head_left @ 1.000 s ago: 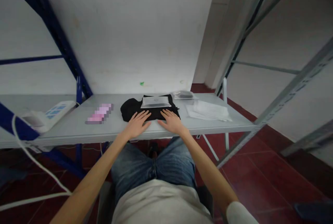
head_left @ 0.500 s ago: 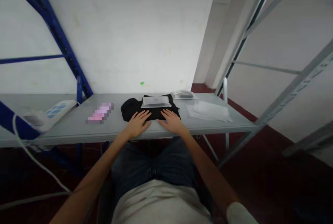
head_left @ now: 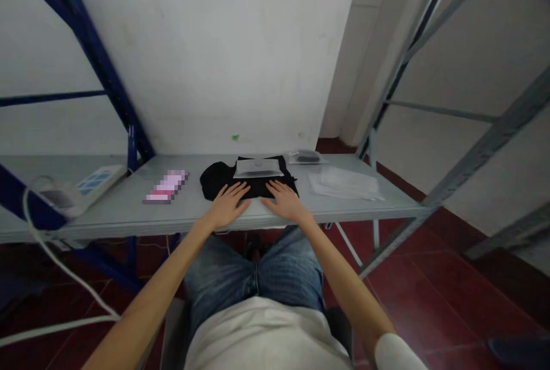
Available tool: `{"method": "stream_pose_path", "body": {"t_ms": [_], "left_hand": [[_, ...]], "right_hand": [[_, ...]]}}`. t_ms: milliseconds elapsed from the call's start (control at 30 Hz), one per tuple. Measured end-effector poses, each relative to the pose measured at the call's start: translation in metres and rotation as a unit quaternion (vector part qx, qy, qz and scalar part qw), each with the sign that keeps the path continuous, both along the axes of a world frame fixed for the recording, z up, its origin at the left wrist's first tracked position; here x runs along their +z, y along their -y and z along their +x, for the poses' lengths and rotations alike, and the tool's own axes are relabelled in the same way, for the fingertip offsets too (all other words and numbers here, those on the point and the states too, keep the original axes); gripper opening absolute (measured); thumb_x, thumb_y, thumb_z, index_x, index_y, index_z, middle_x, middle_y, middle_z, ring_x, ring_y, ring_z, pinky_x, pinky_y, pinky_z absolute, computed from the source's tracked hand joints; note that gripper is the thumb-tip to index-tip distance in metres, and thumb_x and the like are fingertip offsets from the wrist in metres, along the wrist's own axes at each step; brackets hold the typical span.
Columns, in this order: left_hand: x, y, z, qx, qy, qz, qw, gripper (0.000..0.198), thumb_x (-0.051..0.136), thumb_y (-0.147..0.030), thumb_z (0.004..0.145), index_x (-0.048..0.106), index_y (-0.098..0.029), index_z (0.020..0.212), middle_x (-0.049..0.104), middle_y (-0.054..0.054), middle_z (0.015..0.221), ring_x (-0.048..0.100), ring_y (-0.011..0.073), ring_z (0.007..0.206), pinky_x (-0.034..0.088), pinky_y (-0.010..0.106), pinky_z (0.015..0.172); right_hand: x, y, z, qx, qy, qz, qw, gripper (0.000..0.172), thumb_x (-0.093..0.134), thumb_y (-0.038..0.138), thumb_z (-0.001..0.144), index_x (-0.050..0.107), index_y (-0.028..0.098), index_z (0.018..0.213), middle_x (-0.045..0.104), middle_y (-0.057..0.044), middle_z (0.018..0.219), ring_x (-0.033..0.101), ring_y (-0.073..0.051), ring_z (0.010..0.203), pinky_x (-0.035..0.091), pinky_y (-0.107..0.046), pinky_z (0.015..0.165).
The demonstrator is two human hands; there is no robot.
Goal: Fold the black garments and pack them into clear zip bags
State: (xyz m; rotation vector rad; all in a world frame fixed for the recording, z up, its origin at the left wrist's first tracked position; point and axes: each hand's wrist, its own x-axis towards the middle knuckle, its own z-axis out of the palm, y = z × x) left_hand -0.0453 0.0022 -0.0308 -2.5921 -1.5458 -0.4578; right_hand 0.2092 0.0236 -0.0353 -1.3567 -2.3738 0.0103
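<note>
Black folded cloth [head_left: 221,178] lies on the grey shelf table in front of me, with a bunched lump at its left end. On top of the cloth rests a flat packet in a clear, whitish plastic bag [head_left: 258,168]; what is inside cannot be made out. My left hand [head_left: 227,204] lies flat with fingers spread, its fingertips on the cloth's near edge at left. Likewise my right hand [head_left: 283,201] is flat and open, its fingertips touching the near edge at right. Neither hand grips anything.
Right of the cloth lie thin translucent plastic bags [head_left: 346,182] and, behind them, a bagged dark item [head_left: 305,156]. To the left are a blurred-out pink phone-like object [head_left: 167,187] and a white power strip [head_left: 101,178] with a cable [head_left: 64,270]. Blue posts [head_left: 107,72] stand at left.
My hands, the cloth and the packet keep their places. Only the lighting differs: the wall looks darker, while the floor and jeans look brighter.
</note>
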Motion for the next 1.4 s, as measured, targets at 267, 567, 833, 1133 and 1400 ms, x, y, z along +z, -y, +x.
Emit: {"method": "stream_pose_path", "body": {"t_ms": [267, 567, 833, 1133, 1400], "left_hand": [[0.006, 0.004, 0.004, -0.011, 0.051, 0.026, 0.998, 0.057, 0.038, -0.054, 0.104, 0.051, -0.025, 0.152, 0.048, 0.008, 0.162, 0.043, 0.0265, 0.15, 0.024, 0.054, 0.128], [0.048, -0.034, -0.087, 0.246, 0.122, 0.209, 0.939, 0.044, 0.04, -0.032, 0.102, 0.055, -0.011, 0.137, 0.071, 0.017, 0.13, 0.06, 0.033, 0.128, 0.025, 0.054, 0.124], [0.043, -0.057, -0.154, 0.339, 0.012, 0.108, 0.935, 0.047, 0.045, -0.011, 0.085, 0.055, -0.007, 0.131, 0.076, 0.021, 0.112, 0.069, 0.0362, 0.115, 0.03, 0.058, 0.119], [0.045, -0.05, -0.152, 0.328, 0.012, 0.126, 0.936, 0.043, 0.042, -0.013, 0.084, 0.058, -0.01, 0.124, 0.076, 0.018, 0.102, 0.071, 0.034, 0.104, 0.031, 0.054, 0.118], [0.036, -0.031, -0.059, 0.138, 0.122, 0.16, 0.97, 0.031, 0.039, -0.025, 0.095, 0.057, -0.016, 0.118, 0.071, 0.016, 0.109, 0.065, 0.0345, 0.108, 0.049, 0.05, 0.103]], "right_hand": [[0.0, 0.001, 0.001, 0.013, -0.024, 0.005, 1.0, 0.065, 0.048, 0.056, 0.105, 0.051, 0.015, 0.155, 0.047, -0.014, 0.162, 0.038, -0.03, 0.154, 0.028, -0.049, 0.127], [0.011, -0.012, 0.012, 0.071, -0.167, 0.069, 0.981, 0.051, 0.046, 0.039, 0.107, 0.052, 0.018, 0.153, 0.058, -0.013, 0.152, 0.051, -0.025, 0.143, 0.038, -0.045, 0.123], [0.039, -0.063, 0.001, 0.069, -0.075, 0.11, 0.989, 0.062, 0.061, 0.031, 0.097, 0.045, 0.014, 0.156, 0.055, -0.017, 0.152, 0.049, -0.03, 0.141, 0.04, -0.047, 0.12], [0.052, -0.107, -0.023, 0.064, 0.119, 0.046, 0.99, 0.074, 0.069, 0.037, 0.091, 0.043, 0.014, 0.157, 0.05, -0.02, 0.156, 0.046, -0.034, 0.143, 0.033, -0.047, 0.12], [0.059, -0.109, -0.042, 0.022, 0.214, 0.094, 0.972, 0.047, 0.051, 0.009, 0.096, 0.054, 0.013, 0.142, 0.066, -0.018, 0.132, 0.059, -0.032, 0.121, 0.048, -0.043, 0.1]]}}
